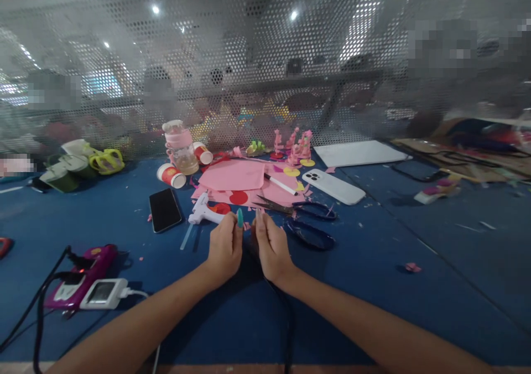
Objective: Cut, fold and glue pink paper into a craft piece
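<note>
Pink paper scrap (247, 226), tiny, sits between my fingertips, just near-side of the pink sheet (234, 175) on the blue felt-like table (373, 285); a perforated metal screen backs the room. Left of the sheet I see a dark phone (165, 209), paper cups (171, 175) tipped over, and a clear jar (181, 148). My left hand (225, 248) and right hand (271, 248) are close together, pinching. Scissors (298, 219) lie right.

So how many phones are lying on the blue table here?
2. A black smartphone lies screen-up left of the pink paper; a white smartphone lies face-down right of it, above the scissors. Clutter may hide others.
</note>
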Demonstrator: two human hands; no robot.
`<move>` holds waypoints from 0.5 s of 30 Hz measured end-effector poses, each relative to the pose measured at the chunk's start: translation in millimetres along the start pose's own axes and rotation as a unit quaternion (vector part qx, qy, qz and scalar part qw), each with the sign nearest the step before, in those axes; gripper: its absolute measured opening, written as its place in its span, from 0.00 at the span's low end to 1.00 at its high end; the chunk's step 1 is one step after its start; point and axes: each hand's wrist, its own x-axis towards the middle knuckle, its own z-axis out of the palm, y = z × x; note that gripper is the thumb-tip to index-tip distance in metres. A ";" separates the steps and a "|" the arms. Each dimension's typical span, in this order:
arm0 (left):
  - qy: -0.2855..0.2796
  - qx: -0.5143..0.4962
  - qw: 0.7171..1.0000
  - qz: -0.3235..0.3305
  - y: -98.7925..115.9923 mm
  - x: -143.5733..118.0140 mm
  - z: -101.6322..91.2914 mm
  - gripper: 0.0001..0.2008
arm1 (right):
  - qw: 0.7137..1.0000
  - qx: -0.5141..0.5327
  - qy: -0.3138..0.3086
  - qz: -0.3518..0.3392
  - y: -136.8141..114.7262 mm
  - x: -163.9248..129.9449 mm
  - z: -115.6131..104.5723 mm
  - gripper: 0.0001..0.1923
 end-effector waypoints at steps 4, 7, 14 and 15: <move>-0.049 -0.033 0.998 -0.009 -0.2 -0.9 -2.7 0.09 | 0.998 -0.051 -0.020 -0.041 1.6 2.8 -2.7 0.14; -0.066 -0.131 0.987 -0.071 0.1 -0.3 -1.0 0.13 | 0.998 -0.048 -0.015 -0.042 1.6 4.4 -3.3 0.14; -0.051 -0.315 0.919 -0.230 3.2 7.6 4.5 0.16 | 0.997 -0.046 -0.016 -0.064 0.8 6.8 -4.9 0.13; -0.057 -0.333 0.910 -0.240 3.5 8.4 4.1 0.16 | 0.997 -0.045 -0.018 -0.060 1.8 7.1 -5.0 0.14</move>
